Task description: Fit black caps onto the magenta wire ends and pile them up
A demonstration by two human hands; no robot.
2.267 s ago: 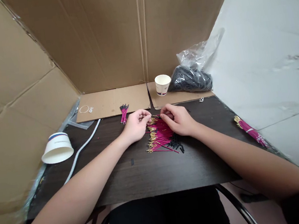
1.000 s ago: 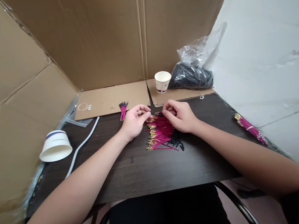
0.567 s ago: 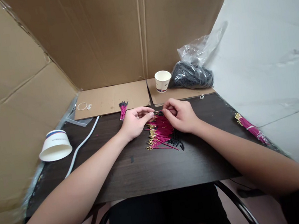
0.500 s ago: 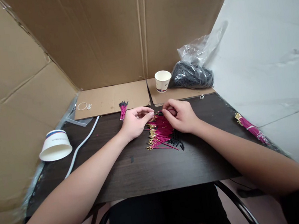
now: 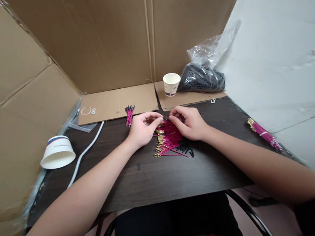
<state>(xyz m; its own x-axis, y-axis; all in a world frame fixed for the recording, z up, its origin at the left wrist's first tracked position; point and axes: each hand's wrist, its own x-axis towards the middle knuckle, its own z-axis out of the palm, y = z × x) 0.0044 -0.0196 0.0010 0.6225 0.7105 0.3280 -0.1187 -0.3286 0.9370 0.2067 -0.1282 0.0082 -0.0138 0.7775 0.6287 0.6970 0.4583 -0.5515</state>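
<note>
A loose pile of magenta wires with gold tips (image 5: 169,137) lies on the dark table, and short black sleeves (image 5: 185,145) are scattered at its right side. My left hand (image 5: 144,128) is over the pile's upper left, thumb and fingertips pinched together. Facing it, my right hand (image 5: 189,122) is also in a pinch at the upper right of the pile. Between the two sets of fingertips a small dark piece shows; what each hand grips is too small to name. Behind my left hand lies a small bundle of magenta wires with black ends (image 5: 129,115).
An upright paper cup (image 5: 172,84) and a clear bag of black pieces (image 5: 201,78) stand at the back on cardboard (image 5: 140,99). At left are a tipped paper cup (image 5: 57,152) and a pale cable (image 5: 88,149). A banded magenta wire bundle (image 5: 265,134) lies at the right edge.
My right fingertips have shifted slightly left over the pile. Both hands remain pinched close together, and the other objects have stayed in place.
</note>
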